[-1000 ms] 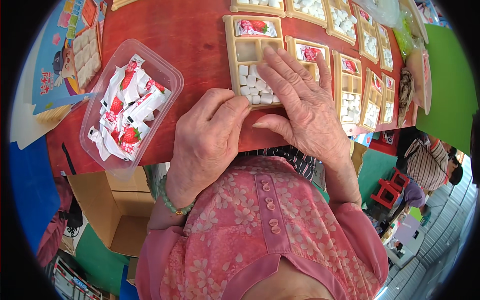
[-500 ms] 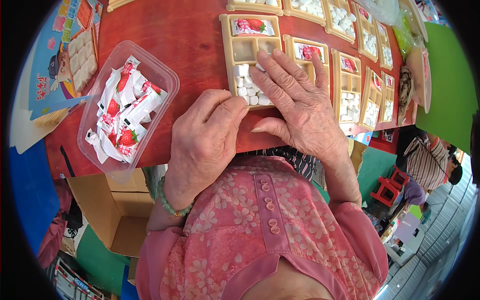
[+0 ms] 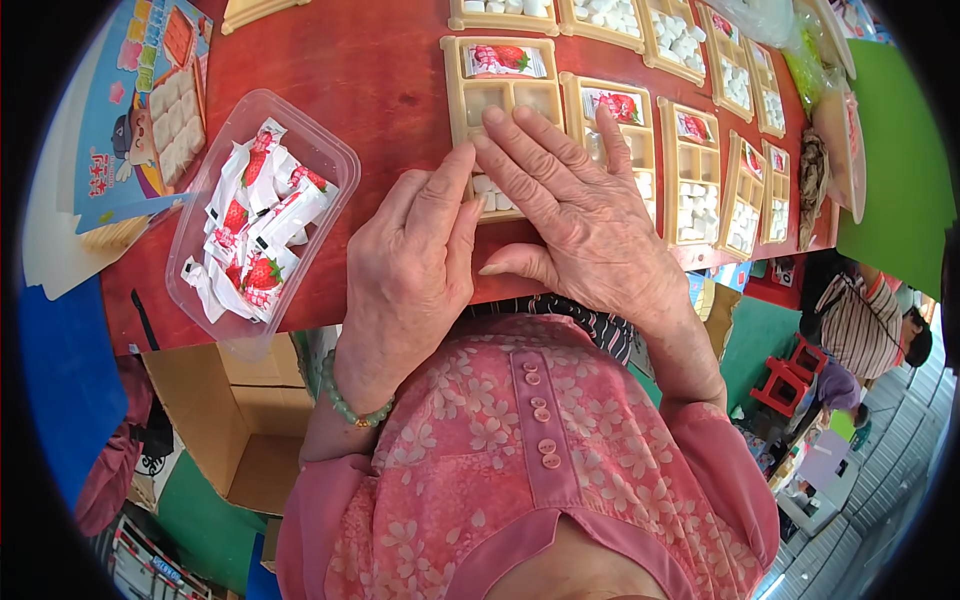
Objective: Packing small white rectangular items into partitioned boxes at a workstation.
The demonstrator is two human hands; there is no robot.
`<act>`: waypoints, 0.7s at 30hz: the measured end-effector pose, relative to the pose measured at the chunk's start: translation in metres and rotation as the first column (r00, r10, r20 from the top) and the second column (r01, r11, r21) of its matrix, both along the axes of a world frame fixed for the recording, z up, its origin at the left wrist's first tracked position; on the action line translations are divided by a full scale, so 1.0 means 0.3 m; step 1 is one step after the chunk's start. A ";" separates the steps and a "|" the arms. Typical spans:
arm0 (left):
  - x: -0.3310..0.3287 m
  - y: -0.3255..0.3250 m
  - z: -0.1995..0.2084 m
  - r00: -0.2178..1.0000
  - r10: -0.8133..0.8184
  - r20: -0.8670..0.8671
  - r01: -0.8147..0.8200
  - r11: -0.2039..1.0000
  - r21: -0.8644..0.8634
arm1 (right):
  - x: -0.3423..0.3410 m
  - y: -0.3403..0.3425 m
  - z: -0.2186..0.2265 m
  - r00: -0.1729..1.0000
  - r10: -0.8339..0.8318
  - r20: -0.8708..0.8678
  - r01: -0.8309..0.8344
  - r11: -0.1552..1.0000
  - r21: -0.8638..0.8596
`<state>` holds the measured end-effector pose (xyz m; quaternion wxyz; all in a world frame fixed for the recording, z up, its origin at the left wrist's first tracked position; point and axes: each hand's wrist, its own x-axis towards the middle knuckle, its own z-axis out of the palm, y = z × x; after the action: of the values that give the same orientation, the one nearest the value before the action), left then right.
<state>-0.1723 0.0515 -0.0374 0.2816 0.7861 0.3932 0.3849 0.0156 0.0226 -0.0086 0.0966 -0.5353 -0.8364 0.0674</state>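
Observation:
A beige compartment tray point(image 3: 455, 90) lies before me on the table. A strawberry-printed packet point(image 3: 503, 61) fills its far compartment, two small middle compartments look bare, and white marshmallow-like pieces point(image 3: 490, 197) sit in the near one. My right hand point(image 3: 590, 215) is spread flat, palm down, over the tray's right part and hides much of the near compartment. At the tray's left edge is my left hand point(image 3: 408, 250), its index finger stretched toward the right fingers and its thumb apart from it, beside the white pieces. I see nothing held in either hand.
To the left stands a clear plastic tub point(image 3: 345, 165) of strawberry-printed packets. More filled beige trays point(image 3: 690, 150) line the right and far side of the red table point(image 3: 330, 50). Printed blue cards point(image 3: 110, 200) lie far left. Below the table edge is a cardboard box point(image 3: 200, 410).
My left index finger has straightened and moved up along the tray's edge, away from its near corner. My right hand has shifted slightly left, covering more of the white pieces.

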 end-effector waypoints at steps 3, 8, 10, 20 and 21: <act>0.001 0.001 -0.001 1.000 -0.008 -0.011 0.008 1.000 0.005 | -0.001 -0.003 -0.004 1.000 -0.013 -0.024 0.012 1.000 -0.019; 0.002 0.005 0.004 1.000 -0.012 -0.029 0.013 0.999 0.033 | -0.007 0.003 -0.014 0.998 -0.006 -0.061 0.005 1.000 -0.007; -0.003 0.003 0.004 1.000 -0.001 -0.027 0.001 1.000 0.005 | -0.003 0.001 -0.007 0.998 0.003 -0.059 -0.002 1.000 0.013; 0.000 0.002 0.005 1.000 -0.006 -0.021 0.006 1.000 0.018 | 0.111 -0.043 0.044 0.992 -0.097 -0.078 0.098 0.995 0.009; 0.002 0.003 0.004 1.000 -0.015 -0.013 0.015 1.000 0.017 | 0.107 -0.056 0.041 0.993 -0.110 -0.040 0.109 0.994 -0.021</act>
<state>-0.1718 0.0523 -0.0362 0.2751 0.7938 0.3858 0.3812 0.0477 0.0059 0.0038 0.1124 -0.5797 -0.8030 0.0811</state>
